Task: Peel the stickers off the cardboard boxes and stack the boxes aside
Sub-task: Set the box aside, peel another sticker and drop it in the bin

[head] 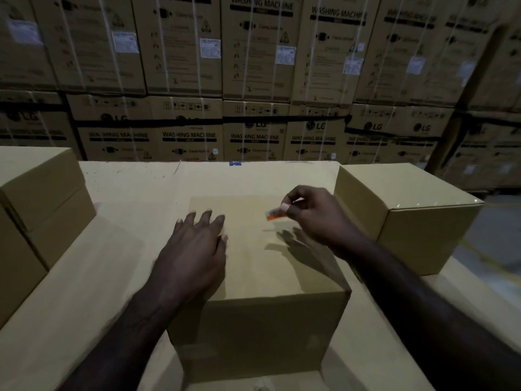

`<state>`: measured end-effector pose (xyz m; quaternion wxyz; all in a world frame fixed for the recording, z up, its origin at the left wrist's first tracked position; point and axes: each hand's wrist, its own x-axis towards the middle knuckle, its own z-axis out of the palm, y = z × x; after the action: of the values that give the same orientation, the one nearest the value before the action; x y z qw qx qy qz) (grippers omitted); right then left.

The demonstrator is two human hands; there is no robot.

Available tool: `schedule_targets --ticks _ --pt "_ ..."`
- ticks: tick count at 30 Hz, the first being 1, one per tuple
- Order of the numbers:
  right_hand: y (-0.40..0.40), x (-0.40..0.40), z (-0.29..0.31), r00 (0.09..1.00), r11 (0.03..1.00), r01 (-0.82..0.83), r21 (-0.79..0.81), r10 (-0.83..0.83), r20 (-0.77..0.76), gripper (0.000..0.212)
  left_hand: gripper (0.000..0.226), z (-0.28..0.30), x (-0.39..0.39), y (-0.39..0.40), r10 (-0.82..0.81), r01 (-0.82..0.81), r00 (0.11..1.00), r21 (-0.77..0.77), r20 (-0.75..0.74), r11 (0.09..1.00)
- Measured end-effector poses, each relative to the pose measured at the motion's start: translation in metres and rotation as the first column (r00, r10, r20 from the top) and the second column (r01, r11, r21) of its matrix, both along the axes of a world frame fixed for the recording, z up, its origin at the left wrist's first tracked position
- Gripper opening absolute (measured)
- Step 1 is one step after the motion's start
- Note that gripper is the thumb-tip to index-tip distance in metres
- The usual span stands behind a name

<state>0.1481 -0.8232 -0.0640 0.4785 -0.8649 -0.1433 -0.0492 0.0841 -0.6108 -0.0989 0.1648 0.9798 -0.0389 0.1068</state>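
**Sticker lifted clear, box ready to move**

Nearest the lens sits the middle cardboard box, closed, plain on top and squarely in front of the person, resting on a broad pale cardboard work surface. Behind everything rises a wall of strapped washing-machine cartons, dim and slightly blurred. On the surface to the left stands a stack of two plain boxes, one upon the other; to the right, just beside the middle box, waits a single box of the same kind.

Both forearms reach in from below. The left hand lies flat on the left part of the box top, fingers straight and spread, steadying it. The right hand hovers above the right part of the top, thumb and forefinger pinching a small orange-and-white sticker, the other fingers curled. The sticker appears lifted off the cardboard, with a shadow beneath it, though blur keeps me from saying whether a corner clings on.

By my reading, the peel on this box is at or very near its end. The next move calls for getting rid of the sticker, then taking the box in both hands and setting it aside, probably onto the left stack. The box on the right likely comes after; no sticker shows on its visible faces.
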Motion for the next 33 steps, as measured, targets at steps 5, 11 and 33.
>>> schedule_targets --ticks 5,11,33 --pt "-0.040 -0.035 0.016 0.962 0.979 0.149 0.139 -0.176 0.207 0.006 0.049 0.019 -0.001 -0.037 -0.158 0.172 0.972 -0.067 0.172 0.983" --pt "-0.127 -0.091 0.001 0.812 0.877 0.465 0.122 -0.477 0.336 0.004 0.049 0.019 -0.005 -0.112 -0.385 0.416 0.892 -0.099 0.238 0.904" --pt "-0.514 -0.349 -0.234 0.352 0.394 0.873 -0.285 -0.917 -0.189 0.011 0.061 -0.138 -0.133 -0.556 -0.852 0.862 0.502 0.174 -0.151 0.477"
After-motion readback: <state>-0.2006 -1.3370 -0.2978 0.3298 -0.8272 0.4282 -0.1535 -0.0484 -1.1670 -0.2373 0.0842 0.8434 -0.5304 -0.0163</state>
